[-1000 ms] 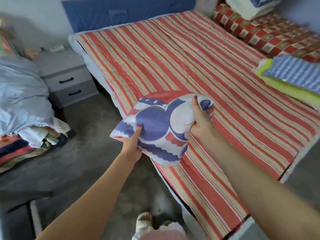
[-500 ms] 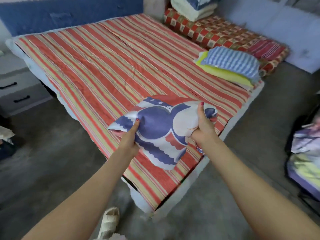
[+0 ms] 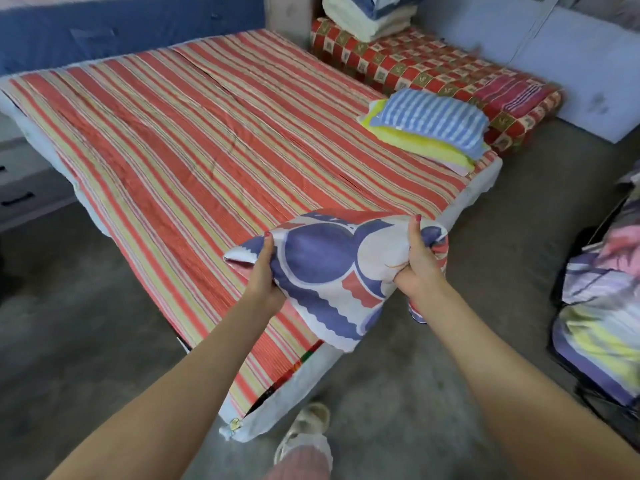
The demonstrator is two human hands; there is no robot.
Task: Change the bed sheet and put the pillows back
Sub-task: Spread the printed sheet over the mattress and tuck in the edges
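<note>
A: What's in the hands rn?

B: A folded sheet [image 3: 332, 271], white w/ big purple rounds and red wavy bands. Left hand [image 3: 265, 271] is clamped on its left edge, thumb on top. Right hand [image 3: 415, 265] is clenched on the right end, cloth bunched in the fist.

A: Where's it held?

B: Up in the air over the near corner of the bed [image 3: 207, 150], lower flap hanging past the mattress edge toward the floor [image 3: 433, 393]. Both arms stretched out fwd.

A: And the bed itself?

B: Covered by a red, yellow & green striped cover, lying fairly flat, a few wrinkles near the middle. Blue headboard [image 3: 121, 32] at the far end.

A: Pillows?

B: A stack [image 3: 433, 126] sits on the far right corner of the bed: blue-striped pillow on top, yellow one under it. Just beside that, a low checked red mattress [image 3: 433, 64] w/ folded bedding [image 3: 367, 15] piled at its far end.

A: Anything else?

B: Grey nightstand [image 3: 20, 181] at the left edge, bundle of coloured cloth [image 3: 602, 323] at the right, and a pale slipper [image 3: 304, 431] on the floor by the bed's corner.
</note>
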